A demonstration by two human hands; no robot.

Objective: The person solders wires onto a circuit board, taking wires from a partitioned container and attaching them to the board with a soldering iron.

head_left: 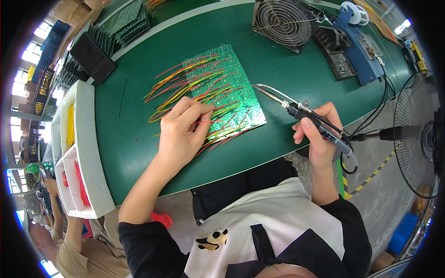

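A green circuit board panel [252,104] lies on the green table, with rows of red, yellow and black wires [174,83] sticking out over its left side. Over the lower left part of the panel, my left hand [184,125] pinches a red wire [204,122] between thumb and fingertips. My right hand [320,134] is wrapped round a soldering iron [301,111] with a thin solder feed tube along it. The iron's tip points left, close to the panel's right edge; whether it touches the panel I cannot tell.
At the back right stand a fume fan [282,23] and a blue solder feeder [359,51] with a spool. A white foam box [88,139] with yellow and red wires sits at the left edge, near a black case [92,58]. A floor fan [417,134] stands right; another person [88,255] works at left.
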